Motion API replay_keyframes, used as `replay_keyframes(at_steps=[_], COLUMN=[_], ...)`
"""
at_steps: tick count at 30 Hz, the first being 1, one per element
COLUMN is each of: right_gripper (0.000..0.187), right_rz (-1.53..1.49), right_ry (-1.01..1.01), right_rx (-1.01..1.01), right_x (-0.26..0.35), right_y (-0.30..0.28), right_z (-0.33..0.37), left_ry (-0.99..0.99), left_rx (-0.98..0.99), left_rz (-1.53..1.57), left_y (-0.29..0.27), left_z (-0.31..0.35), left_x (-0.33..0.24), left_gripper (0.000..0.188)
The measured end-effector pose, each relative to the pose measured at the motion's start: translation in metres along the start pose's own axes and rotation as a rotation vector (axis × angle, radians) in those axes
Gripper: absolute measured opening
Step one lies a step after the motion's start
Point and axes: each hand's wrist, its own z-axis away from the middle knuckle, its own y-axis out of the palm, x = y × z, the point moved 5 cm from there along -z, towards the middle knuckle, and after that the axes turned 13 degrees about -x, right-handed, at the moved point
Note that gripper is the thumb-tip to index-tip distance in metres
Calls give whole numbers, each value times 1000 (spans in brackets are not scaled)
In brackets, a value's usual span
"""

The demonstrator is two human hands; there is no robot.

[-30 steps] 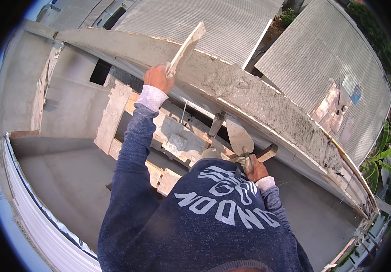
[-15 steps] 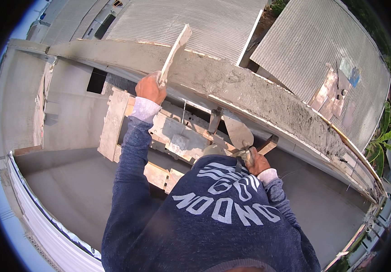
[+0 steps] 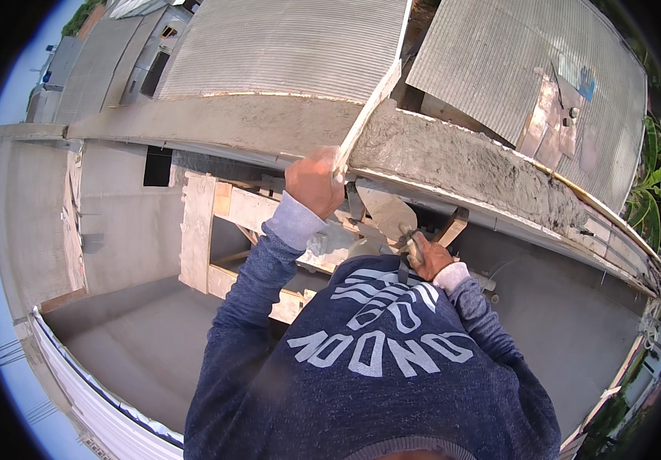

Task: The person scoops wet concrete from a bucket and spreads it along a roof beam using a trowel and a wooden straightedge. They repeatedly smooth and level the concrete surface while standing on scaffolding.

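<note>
My left hand (image 3: pixel 317 182) is closed around the near end of a pale, narrow wooden strip (image 3: pixel 370 111). That strip slants across the mortar-covered top of the wall (image 3: pixel 438 146), its far end over the outer edge near the roofs. Mortar looks smoother left of the strip and rougher to its right. Close to my chest, my right hand (image 3: pixel 429 258) grips the handle of a trowel (image 3: pixel 383 208). The trowel's broad, rounded blade points up and left, just inside the wall, and is apart from the strip.
Wooden scaffold planks (image 3: pixel 196 222) lie below on the inner side. Beyond the wall are corrugated roofs (image 3: pixel 284 50), one bearing loose sheet scraps (image 3: pixel 553 126). Grey plastered walls (image 3: pixel 127 222) surround the space, and a banana plant (image 3: pixel 656 172) grows at the far right.
My left hand has moved right along the wall with the wooden strip, which now reaches across the wall top. My right hand keeps the trowel in nearly the same place.
</note>
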Motion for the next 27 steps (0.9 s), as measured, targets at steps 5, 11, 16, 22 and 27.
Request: replay_keyframes(at_steps=[5,11,16,22,27], right_gripper=[57,61,64,60,59], right_rz=[-47,-12,-10,-34,-54], right_ry=[11,-10,-3,-25,5], right_rx=[-36,-139,-124,-85,-143], right_x=[-5,-19,-27,-13,-11], right_y=[1,7,20,13,2], right_z=[3,12,12,9,16], left_ry=[31,118,149,115,89], left_rx=[92,177,316,220,168], left_rz=[81,111,91,99,18], left_y=[24,55,86,79,56], left_z=[-4,-4,-4,-2,5], left_x=[-42,-101,-151,-149,-107], left_gripper=[28,35,30,28,28])
